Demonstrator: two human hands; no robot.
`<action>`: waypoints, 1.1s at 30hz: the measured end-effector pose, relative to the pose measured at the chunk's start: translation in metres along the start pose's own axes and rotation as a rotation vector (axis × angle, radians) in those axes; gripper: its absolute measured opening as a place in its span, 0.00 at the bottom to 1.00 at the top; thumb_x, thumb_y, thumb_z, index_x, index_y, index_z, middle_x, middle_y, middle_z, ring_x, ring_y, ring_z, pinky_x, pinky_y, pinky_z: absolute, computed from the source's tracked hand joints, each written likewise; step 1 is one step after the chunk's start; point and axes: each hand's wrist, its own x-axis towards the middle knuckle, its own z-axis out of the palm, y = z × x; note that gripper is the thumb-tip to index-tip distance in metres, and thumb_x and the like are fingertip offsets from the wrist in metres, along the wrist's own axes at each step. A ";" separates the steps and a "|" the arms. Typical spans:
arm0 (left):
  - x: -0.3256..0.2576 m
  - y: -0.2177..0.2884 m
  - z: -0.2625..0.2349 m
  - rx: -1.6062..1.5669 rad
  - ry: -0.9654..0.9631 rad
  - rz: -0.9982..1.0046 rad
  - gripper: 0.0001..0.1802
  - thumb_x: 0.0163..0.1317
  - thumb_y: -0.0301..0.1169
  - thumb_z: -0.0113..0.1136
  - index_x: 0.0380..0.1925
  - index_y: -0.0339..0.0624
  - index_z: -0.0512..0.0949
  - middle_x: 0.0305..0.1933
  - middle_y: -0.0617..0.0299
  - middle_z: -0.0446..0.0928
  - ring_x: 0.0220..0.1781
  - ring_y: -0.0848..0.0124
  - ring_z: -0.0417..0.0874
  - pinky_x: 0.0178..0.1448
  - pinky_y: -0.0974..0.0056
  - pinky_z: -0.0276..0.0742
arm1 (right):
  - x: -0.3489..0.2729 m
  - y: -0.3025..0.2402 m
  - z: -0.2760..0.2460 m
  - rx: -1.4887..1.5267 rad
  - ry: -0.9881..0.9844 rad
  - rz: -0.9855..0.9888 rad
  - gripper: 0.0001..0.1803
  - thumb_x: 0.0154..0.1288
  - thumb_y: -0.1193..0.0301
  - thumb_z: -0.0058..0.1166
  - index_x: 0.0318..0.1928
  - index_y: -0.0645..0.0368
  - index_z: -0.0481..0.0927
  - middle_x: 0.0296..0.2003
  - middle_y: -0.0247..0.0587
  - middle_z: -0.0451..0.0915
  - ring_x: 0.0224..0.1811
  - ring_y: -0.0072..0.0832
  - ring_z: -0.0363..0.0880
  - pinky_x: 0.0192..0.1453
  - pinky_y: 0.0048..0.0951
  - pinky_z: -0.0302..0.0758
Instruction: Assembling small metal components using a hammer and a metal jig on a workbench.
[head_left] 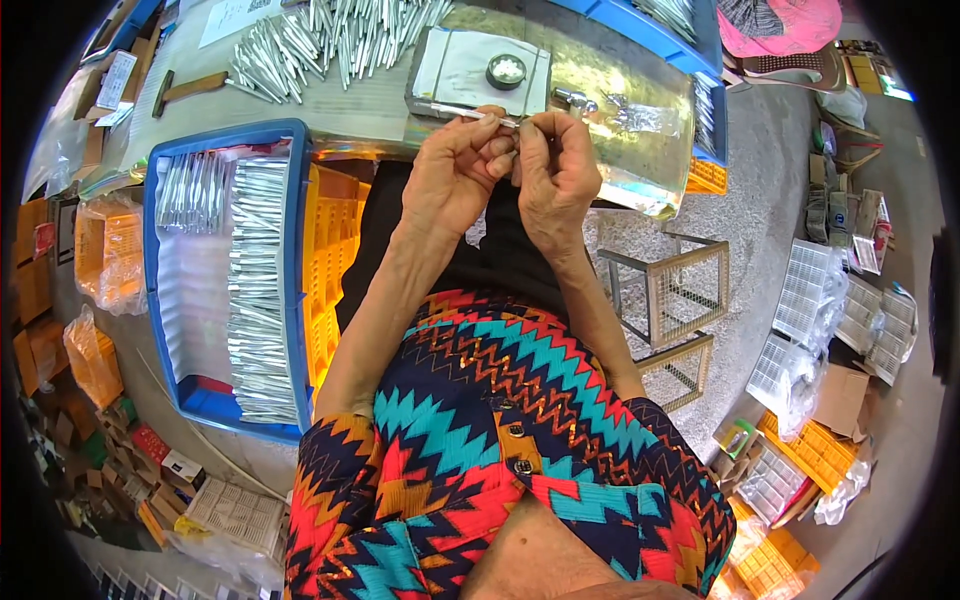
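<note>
My left hand (455,170) pinches a thin silver tube (462,112) that points left over the table edge. My right hand (553,170) meets it at the tube's right end, fingertips closed on that end. Both hands hover just in front of a grey tray (455,70) that holds a small round black dish (506,70) of white bits. A heap of similar silver tubes (330,40) lies on the table behind. My forearms rise from a zigzag-patterned garment.
A blue crate (295,260) at my left holds rows of silver tubes, with an orange crate beside it. A hammer (190,90) lies on the table. A wire-mesh stool (670,290) stands at my right. Boxes and white trays litter the floor.
</note>
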 end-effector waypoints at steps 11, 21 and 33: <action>-0.002 -0.009 -0.001 0.210 0.049 0.147 0.06 0.55 0.21 0.51 0.34 0.31 0.71 0.28 0.60 0.72 0.25 0.75 0.69 0.26 0.73 0.66 | -0.009 0.005 0.008 0.130 0.091 0.061 0.04 0.62 0.77 0.46 0.33 0.65 0.67 0.21 0.31 0.71 0.20 0.13 0.66 0.22 0.12 0.64; -0.002 -0.013 0.003 0.631 0.072 0.464 0.08 0.55 0.24 0.56 0.34 0.32 0.72 0.26 0.62 0.73 0.23 0.78 0.72 0.25 0.75 0.69 | -0.007 0.012 0.009 0.297 0.114 0.312 0.06 0.63 0.74 0.45 0.31 0.65 0.68 0.19 0.32 0.70 0.16 0.12 0.63 0.17 0.12 0.57; 0.016 0.004 0.007 0.909 0.148 0.541 0.03 0.52 0.22 0.57 0.24 0.31 0.75 0.17 0.67 0.71 0.16 0.82 0.67 0.20 0.78 0.62 | 0.005 0.014 0.011 0.538 0.098 0.479 0.06 0.61 0.75 0.45 0.31 0.65 0.69 0.19 0.33 0.68 0.13 0.13 0.60 0.15 0.14 0.55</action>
